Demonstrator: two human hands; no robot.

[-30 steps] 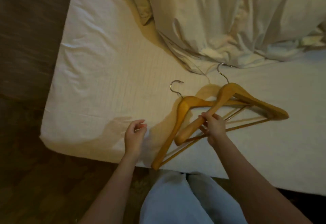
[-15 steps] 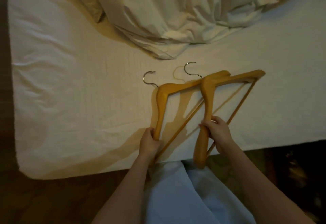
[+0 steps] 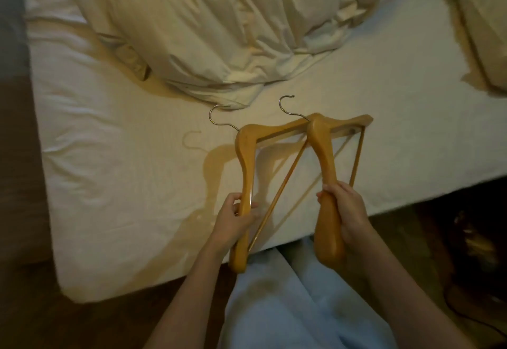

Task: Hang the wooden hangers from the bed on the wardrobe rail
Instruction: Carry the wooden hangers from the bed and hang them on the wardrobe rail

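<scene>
Two wooden hangers with metal hooks are held just above the white bed sheet (image 3: 115, 156), near its front edge. My left hand (image 3: 236, 217) grips the near arm of the left hanger (image 3: 245, 162). My right hand (image 3: 345, 211) grips the near arm of the right hanger (image 3: 323, 156). The far arms of the two hangers overlap, and their hooks point away from me toward the duvet. The wardrobe rail is not in view.
A crumpled cream duvet (image 3: 219, 24) lies across the back of the bed, with a pillow (image 3: 482, 35) at the far right. Dark floor runs along the left and the near side. A dark object and a cable (image 3: 472, 318) sit on the floor at the right.
My left hand went from open above the sheet to gripping the left hanger. Both hangers have risen off the sheet and the right one has swung to point away from me.
</scene>
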